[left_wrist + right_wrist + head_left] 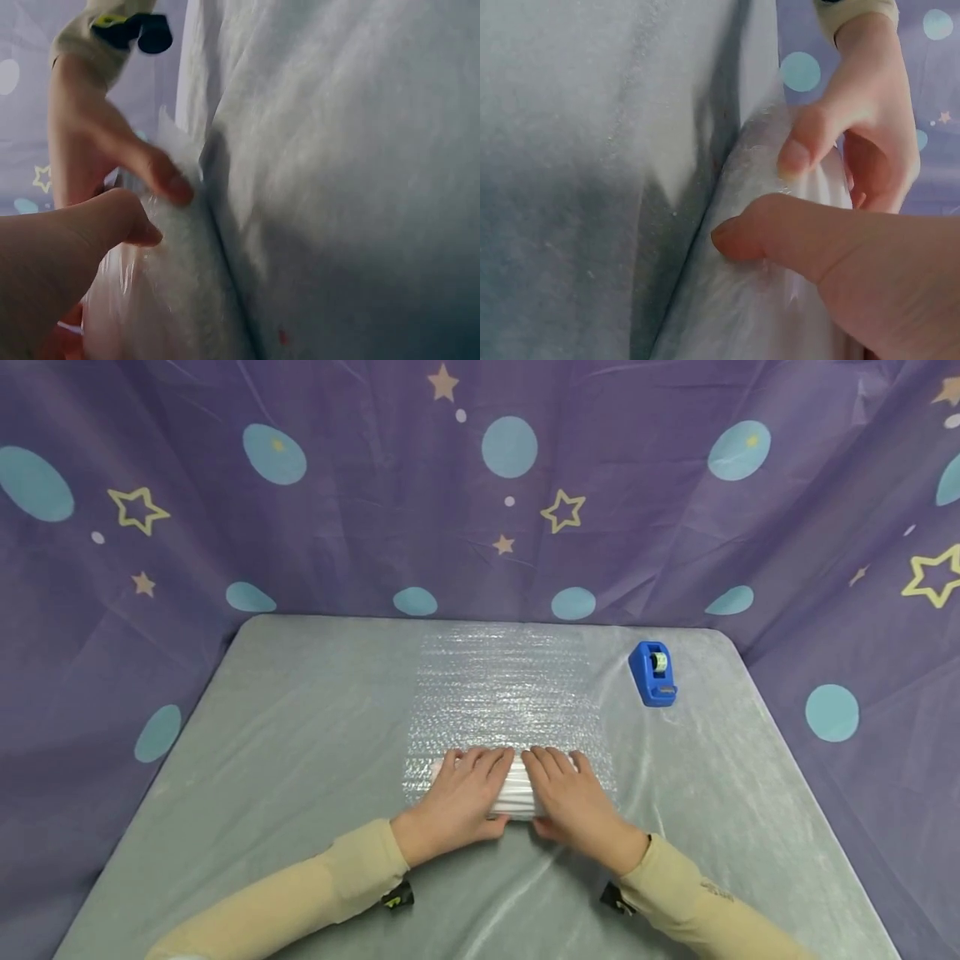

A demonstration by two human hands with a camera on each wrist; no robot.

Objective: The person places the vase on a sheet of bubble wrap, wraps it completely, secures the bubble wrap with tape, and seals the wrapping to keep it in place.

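A white cylindrical bundle (pixel 517 788) lies across the near end of a clear bubble wrap sheet (pixel 504 693), and some of the wrap covers its near side. My left hand (pixel 467 797) grips its left part, fingers over the top and thumb on the near side. On the right part, my right hand (pixel 572 795) grips it the same way, with a small gap between the hands. Both wrist views show thumbs pressing the wrapped bundle (pixel 761 300) close to the table. What the bundle is made of is hidden by the wrap and hands.
A blue tape dispenser (pixel 654 675) with a roll of tape stands at the back right of the grey cloth-covered table (pixel 315 710). Behind and beside the table hangs a purple curtain (pixel 360 510) with stars and blue spots.
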